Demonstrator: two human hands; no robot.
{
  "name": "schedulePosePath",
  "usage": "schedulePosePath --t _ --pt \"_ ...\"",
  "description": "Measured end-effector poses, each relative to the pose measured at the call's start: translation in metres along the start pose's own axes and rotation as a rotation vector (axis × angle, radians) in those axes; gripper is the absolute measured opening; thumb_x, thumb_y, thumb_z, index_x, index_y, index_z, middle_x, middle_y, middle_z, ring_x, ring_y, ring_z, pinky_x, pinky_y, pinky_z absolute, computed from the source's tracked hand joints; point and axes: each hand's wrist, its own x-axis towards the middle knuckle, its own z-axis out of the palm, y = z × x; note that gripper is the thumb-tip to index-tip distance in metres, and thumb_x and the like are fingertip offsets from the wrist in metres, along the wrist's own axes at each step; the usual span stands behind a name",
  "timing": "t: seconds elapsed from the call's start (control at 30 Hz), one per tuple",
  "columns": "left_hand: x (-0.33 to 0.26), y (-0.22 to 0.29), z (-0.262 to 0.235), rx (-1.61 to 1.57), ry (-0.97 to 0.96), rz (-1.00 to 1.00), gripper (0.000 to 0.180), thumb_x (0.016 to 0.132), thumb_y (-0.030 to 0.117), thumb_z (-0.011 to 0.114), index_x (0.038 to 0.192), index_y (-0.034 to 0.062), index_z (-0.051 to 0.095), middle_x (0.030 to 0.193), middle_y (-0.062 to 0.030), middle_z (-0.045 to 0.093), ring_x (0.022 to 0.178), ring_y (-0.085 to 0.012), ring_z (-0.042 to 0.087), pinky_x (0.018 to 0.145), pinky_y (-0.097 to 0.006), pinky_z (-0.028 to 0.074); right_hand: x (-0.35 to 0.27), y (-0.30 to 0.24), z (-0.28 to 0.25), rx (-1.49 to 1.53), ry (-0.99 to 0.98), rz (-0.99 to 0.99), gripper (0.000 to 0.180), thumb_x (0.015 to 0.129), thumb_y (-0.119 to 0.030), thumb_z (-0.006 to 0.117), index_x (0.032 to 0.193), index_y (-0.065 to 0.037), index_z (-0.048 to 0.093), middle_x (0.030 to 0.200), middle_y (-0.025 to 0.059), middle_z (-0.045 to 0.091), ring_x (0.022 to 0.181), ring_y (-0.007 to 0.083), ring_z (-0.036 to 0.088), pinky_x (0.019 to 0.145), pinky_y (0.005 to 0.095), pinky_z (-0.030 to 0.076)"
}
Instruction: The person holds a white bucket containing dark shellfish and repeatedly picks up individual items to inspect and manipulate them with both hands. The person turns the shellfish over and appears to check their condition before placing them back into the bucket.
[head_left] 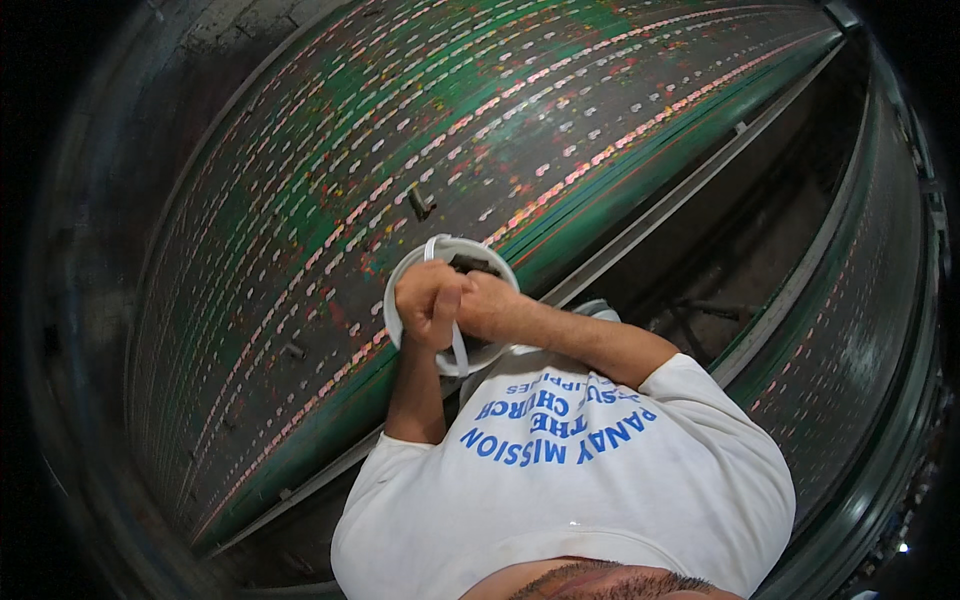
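A round white bucket (395,285) is held in front of my chest, at the near edge of a long printed table. Its white handle (461,352) runs across the opening and passes beneath my fingers. My left hand (427,303) is closed around that handle. Pressed against it, my right hand (490,306) is closed as well; its fingertips are hidden, so what it grips cannot be made out. Inside the bucket lie dark pieces (474,265), mostly covered by my hands.
Rows of small pink and white marks cover the dark and green table (330,190). A small cylindrical weight (419,204) stands on it. A pale rail (680,205) edges the table, beside a dark gap. Another long table (830,400) lies to the right. Behind my right forearm shows a pale container (597,309).
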Motion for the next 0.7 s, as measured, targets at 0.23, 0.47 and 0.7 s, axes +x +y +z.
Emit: schedulePosePath --t 0.23,0.47,0.7 --pt "0.039 0.017 0.037 0.046 -0.251 0.078 0.033 0.092 0.023 0.068 0.067 0.0027 0.065 0.055 -0.0072 0.051 0.045 -0.0243 0.044 0.049 -0.04 0.031 -0.017 0.052 -0.078 0.424 0.049 -0.005 0.024 0.079 -0.027 0.075 0.087 -0.006 0.068 0.082 0.0111 0.068 0.081 0.0332 0.07 0.069 0.0458 0.057" --pt "0.1 0.003 0.137 0.151 -0.228 0.017 0.032 0.085 0.024 0.071 0.061 0.0043 0.061 0.052 -0.0047 0.046 0.044 -0.0223 0.041 0.049 -0.038 0.029 -0.093 0.145 -0.139 0.767 0.314 0.16 0.03 0.079 -0.029 0.076 0.084 -0.002 0.063 0.075 0.0167 0.067 0.072 0.0355 0.069 0.064 0.0445 0.057" --pt "0.183 -0.055 0.279 -0.065 0.012 0.024 0.039 0.088 0.022 0.07 0.057 0.0043 0.053 0.051 -0.0023 0.042 0.045 -0.0174 0.037 0.049 -0.036 0.024 -0.176 0.303 -0.217 1.354 0.432 0.746 0.028 0.09 -0.017 0.08 0.08 -0.005 0.056 0.066 0.0025 0.062 0.056 0.0088 0.061 0.05 0.0291 0.049"
